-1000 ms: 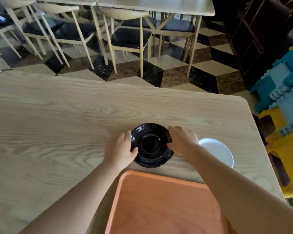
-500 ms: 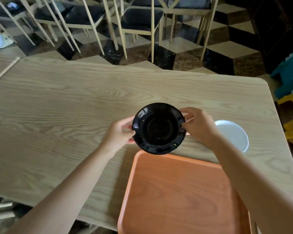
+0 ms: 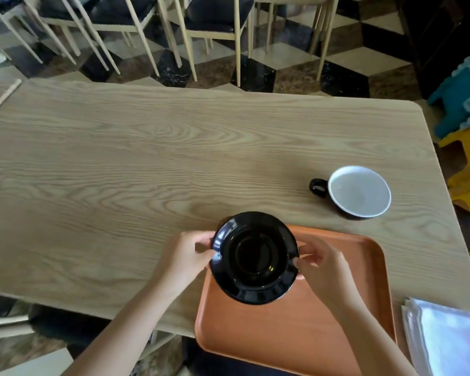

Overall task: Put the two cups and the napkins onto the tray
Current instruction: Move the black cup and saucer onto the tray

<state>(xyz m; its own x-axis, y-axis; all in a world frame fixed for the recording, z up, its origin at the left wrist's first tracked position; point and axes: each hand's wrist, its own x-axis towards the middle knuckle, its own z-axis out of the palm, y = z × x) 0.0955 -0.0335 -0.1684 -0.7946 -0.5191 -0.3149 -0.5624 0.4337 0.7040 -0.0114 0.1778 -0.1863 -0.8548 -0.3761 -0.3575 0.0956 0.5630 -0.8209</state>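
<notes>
The wooden desk (image 3: 152,164) fills most of my view, with chairs (image 3: 209,20) standing on the checkered floor beyond its far edge. The orange tray (image 3: 323,321) lies at the near edge of the desk, partly overhanging it toward me. A stack of pale napkins (image 3: 451,340) lies on the desk just right of the tray, apart from it. I hold a black saucer (image 3: 255,257) over the tray's far left corner; whether it touches the tray I cannot tell. My left hand (image 3: 182,257) pinches the saucer's left rim, and my right hand (image 3: 323,267) pinches its right rim, so each grip is closed narrowly on the saucer. A black cup with a white inside (image 3: 360,191) stands upright on the desk beyond the tray's far right corner, well apart from the saucer, its handle pointing left.
</notes>
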